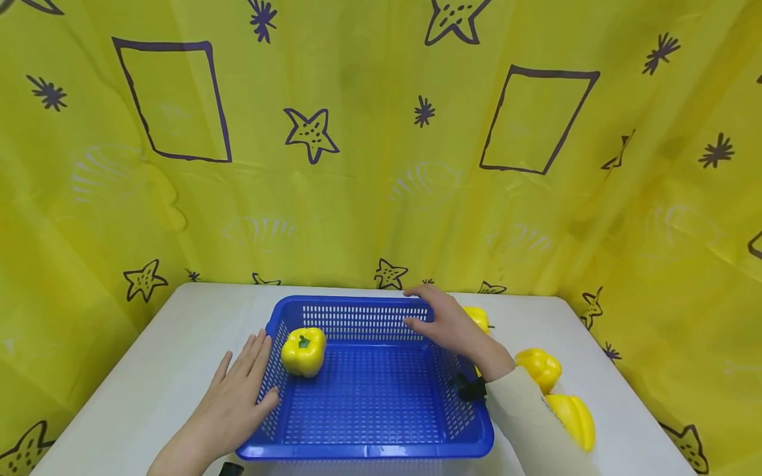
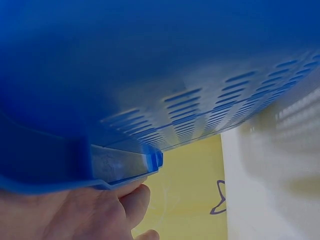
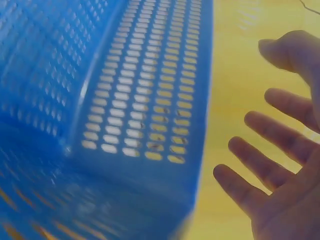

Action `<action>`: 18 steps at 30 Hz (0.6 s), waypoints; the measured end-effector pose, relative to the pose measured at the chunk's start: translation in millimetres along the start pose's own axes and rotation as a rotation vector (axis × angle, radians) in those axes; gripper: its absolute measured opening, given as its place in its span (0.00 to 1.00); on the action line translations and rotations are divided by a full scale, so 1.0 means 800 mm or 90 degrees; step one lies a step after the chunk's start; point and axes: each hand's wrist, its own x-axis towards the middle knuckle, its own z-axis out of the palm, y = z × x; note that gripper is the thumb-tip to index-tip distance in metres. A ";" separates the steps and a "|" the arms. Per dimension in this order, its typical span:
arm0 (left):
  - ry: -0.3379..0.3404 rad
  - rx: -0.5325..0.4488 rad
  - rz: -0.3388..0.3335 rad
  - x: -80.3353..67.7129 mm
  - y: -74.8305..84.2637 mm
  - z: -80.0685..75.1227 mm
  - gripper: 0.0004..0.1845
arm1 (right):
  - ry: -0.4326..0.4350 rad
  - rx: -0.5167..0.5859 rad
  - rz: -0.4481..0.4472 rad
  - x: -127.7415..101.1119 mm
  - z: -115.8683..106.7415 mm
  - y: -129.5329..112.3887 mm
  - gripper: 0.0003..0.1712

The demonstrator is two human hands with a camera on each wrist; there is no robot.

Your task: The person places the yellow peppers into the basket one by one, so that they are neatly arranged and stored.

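fills most of the view: blue slotted basket (image 2: 150, 65), its perforated wall blurred. below its rim, left hand (image 2: 75, 212), fingers (image 2: 134, 197) touching the edge. beyond, yellow curtain (image 2: 190, 190) and white surface (image 2: 270, 190).
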 end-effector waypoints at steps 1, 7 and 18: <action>-0.001 -0.001 0.000 0.000 0.000 0.000 0.42 | 0.001 0.005 0.009 0.000 -0.004 0.000 0.27; -0.009 -0.004 -0.007 0.000 0.000 0.001 0.43 | 0.008 0.003 0.028 -0.003 -0.022 0.005 0.27; -0.013 -0.003 -0.013 0.001 -0.001 0.002 0.43 | 0.016 -0.016 0.064 -0.019 -0.039 0.033 0.27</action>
